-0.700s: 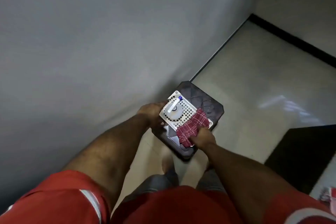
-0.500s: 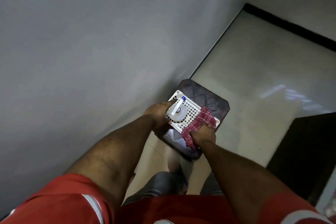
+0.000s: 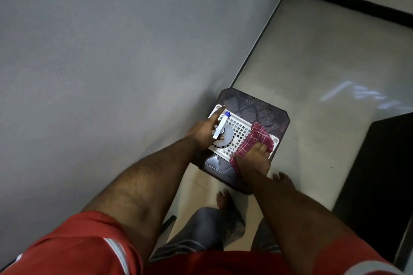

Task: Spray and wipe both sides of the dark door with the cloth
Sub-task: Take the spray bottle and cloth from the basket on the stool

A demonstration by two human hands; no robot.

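Observation:
A white spray bottle [image 3: 226, 137] with a blue nozzle stands in a white perforated basket [image 3: 240, 128], seen from above. My left hand [image 3: 204, 133] wraps round the bottle's neck, thumb on the near side and fingers on the far side. A red checked cloth [image 3: 257, 137] lies over the basket's right end, and my right hand [image 3: 253, 159] grips its near part. A dark panel [image 3: 380, 185], likely the door, stands at the right edge, apart from both hands.
The basket sits on a dark brown plastic stool [image 3: 266, 110] against a grey wall [image 3: 111, 62]. My bare feet [image 3: 224, 200] stand on the pale tiled floor [image 3: 324, 56] just before the stool. A black skirting runs along the far wall.
My left hand has shifted from the basket's left edge onto the spray bottle. My right hand stays on the cloth. The view has tilted down and closer.

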